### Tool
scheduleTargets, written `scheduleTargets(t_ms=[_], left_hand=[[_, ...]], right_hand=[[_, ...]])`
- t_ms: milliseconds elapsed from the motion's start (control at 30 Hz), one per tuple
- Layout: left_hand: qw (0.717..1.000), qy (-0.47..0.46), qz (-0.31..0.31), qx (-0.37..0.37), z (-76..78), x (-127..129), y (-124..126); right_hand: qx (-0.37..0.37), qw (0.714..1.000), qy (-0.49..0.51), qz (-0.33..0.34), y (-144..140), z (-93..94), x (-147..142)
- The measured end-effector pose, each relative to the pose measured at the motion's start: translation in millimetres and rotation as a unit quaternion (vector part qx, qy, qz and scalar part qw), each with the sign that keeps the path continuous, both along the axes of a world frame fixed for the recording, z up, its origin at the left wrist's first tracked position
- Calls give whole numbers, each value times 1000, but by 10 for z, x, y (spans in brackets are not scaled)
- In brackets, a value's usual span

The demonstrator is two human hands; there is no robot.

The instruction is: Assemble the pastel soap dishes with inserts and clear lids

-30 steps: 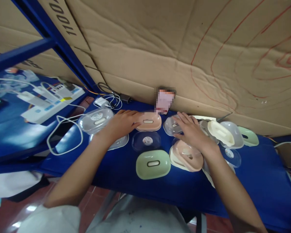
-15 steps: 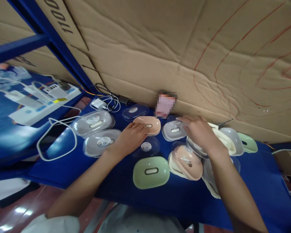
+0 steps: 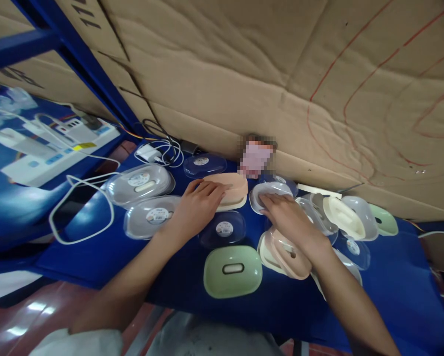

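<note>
My left hand (image 3: 201,203) is closed on the near left side of a peach soap dish (image 3: 237,184), which is tilted up from a cream base (image 3: 240,203). With its fingers bent over the rim, my right hand (image 3: 287,215) grips a grey soap dish (image 3: 259,192), also tilted. The thumbs and undersides are partly hidden. Between my forearms lie a clear labelled lid (image 3: 224,230) and a green soap dish (image 3: 233,277). Another peach dish (image 3: 296,262) rests on cream pieces beside my right wrist.
Grey dishes with clear lids (image 3: 148,220) stand at the left. Farther right are a cream piece (image 3: 346,217) and a green dish (image 3: 387,220). A blurred-out phone-like object (image 3: 257,158) leans on the cardboard wall (image 3: 207,74). White cables and a power strip (image 3: 59,153) lie left.
The peach dish has tilted up under my left hand, baring more of its cream base. My right hand has moved left and nearer onto the grey dish, which now tilts.
</note>
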State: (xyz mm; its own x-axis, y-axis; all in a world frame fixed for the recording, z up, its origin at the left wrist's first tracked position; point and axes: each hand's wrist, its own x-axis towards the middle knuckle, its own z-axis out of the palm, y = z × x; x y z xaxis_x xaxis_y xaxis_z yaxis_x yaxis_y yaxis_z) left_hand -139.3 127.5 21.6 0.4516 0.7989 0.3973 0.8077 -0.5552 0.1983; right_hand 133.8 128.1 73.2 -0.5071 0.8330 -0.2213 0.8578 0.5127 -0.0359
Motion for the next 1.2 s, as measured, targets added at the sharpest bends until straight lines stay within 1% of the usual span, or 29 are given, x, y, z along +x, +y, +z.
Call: scheduleTargets(t_ms=[100, 167, 267, 333, 433, 500, 533, 567, 600, 667, 733, 767, 867, 933, 1000, 1067, 1133, 1200], left_hand=[[1000, -7, 3, 8, 71, 22, -51], [1000, 1, -26, 0, 145, 38, -139], [994, 15, -98, -35, 240, 36, -387], [991, 6, -120, -61, 254, 6, -624], [988, -15, -116, -104, 187, -62, -1021], [984, -19, -115, -134, 102, -94, -1260], [982, -20, -114, -147, 56, -100, -1359], [981, -23, -113, -154, 10, -99, -1440], [981, -31, -109, -157, -33, -92, -1504], [982, -57, -99, -153, -94, -67, -1580], [980, -95, -96, -145, -107, -42, -1593], [979, -114, -97, -140, -92, -33, -1579], [976, -157, -91, -118, 15, -18, -1449], [978, -175, -72, -88, 98, -5, -1287], [981, -181, -48, -50, 152, 21, -1076], [986, -163, -29, -24, 166, 63, -850], [991, -121, -38, -28, 149, 117, -661], [994, -74, -65, -44, 127, 167, -549]], right_hand=[[8, 999, 47, 12, 35, 95, 70], [17, 996, 86, 14, 56, 113, 126], [43, 992, 113, 21, 76, 91, 194], [78, 993, 91, 20, 63, 86, 206], [157, 987, 23, -2, -42, 136, 148], [216, 976, -7, -23, -194, 196, 67], [234, 972, -8, -21, -298, 223, 21], [233, 973, 0, -4, -417, 243, -26], [217, 976, 20, 25, -550, 251, -68], [162, 979, 82, 95, -845, 222, -134], [126, 973, 139, 138, -1151, 120, -166], [130, 968, 159, 143, -1299, 43, -172], [199, 953, 201, 110, -1691, -262, -188], [232, 943, 227, 76, -1880, -476, -226], [217, 946, 232, 61, -1989, -652, -285], [180, 956, 224, 58, -2023, -770, -339], [154, 960, 227, 54, -2004, -837, -360], [154, 956, 243, 49, -1961, -877, -350]])
